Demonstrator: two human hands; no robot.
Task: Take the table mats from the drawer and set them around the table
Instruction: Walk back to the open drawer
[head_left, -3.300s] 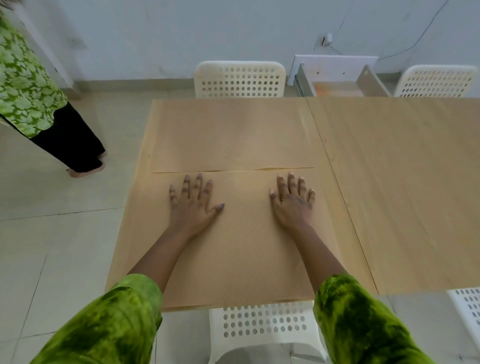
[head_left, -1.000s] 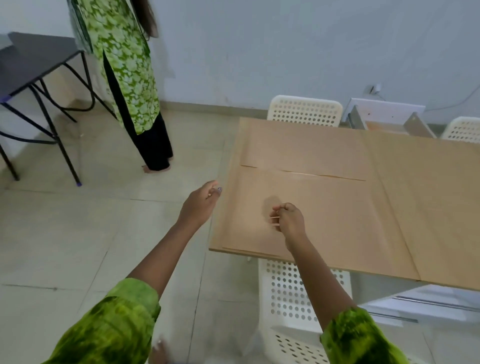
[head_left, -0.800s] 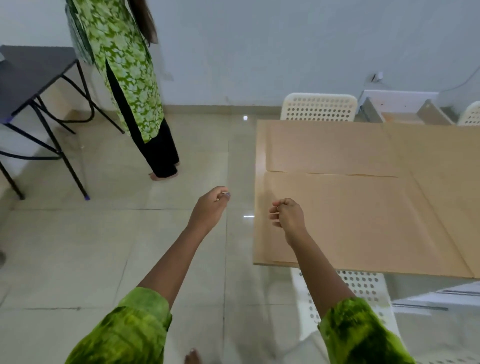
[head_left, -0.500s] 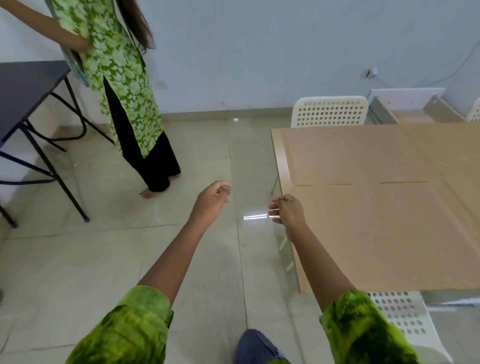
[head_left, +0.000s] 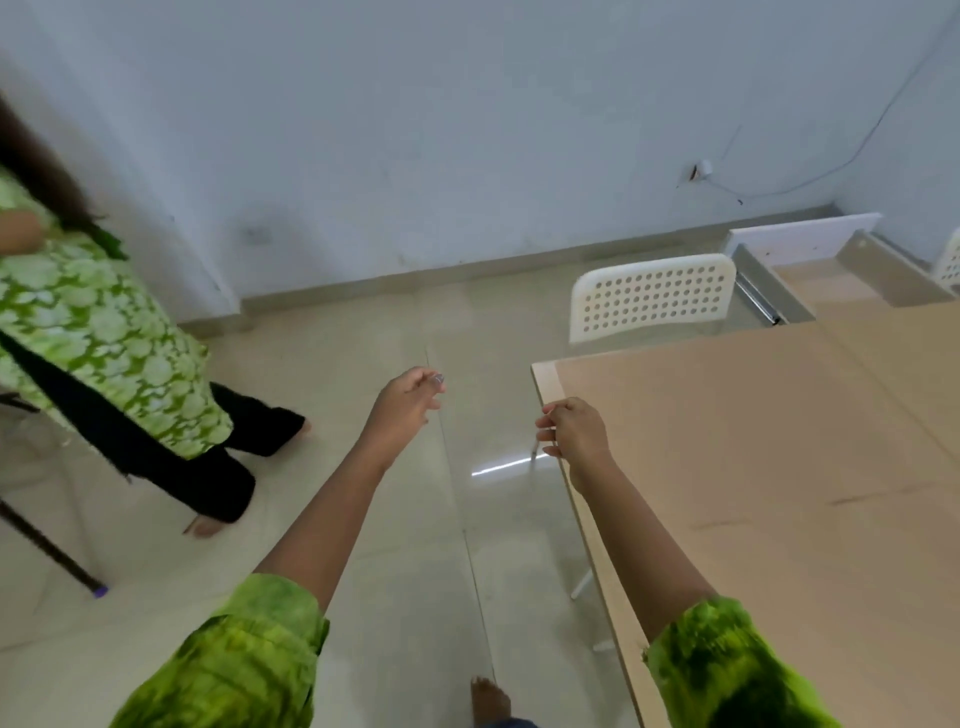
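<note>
A: Walking round the table (head_left: 727, 519) end, head view only. Both hands were out front with nothing in them. Left hand (head_left: 402, 402) was loosely curled over the floor, well clear of the table's near corner. Right hand (head_left: 574, 428) was half closed, right at the table's left edge, maybe brushing it; I couldn't tell if it touched.

B: Mats?

A: Tan mats (head_left: 753, 415) lay flat on the table top, covering the end nearest the right hand. A faint seam showed further along the top, so more than one mat, edge to edge. How many, I couldn't tell.

B: Drawer?

A: The drawer (head_left: 831, 280) was pulled open at the table's far side, beside the white chair (head_left: 652, 296). Something tan was in it, likely more mats, too blurred to be sure.

B: Step in hand?

A: My read was heading for the drawer for the next mat. To do it well: go round behind the white chair, lift one mat off the stack with both hands at opposite edges so it doesn't fold, then carry it flat.

B: Anything in the way?

A: A second person (head_left: 119, 353) in a green print top stood on the floor, well apart from the table's left edge. That left room to pass. The chair tucked in at the far side was the tight spot, so I'd skirt it, not squeeze by.

B: Placement tip?

A: Square each new mat to the table edge, butted to its neighbour, no overlap.
</note>
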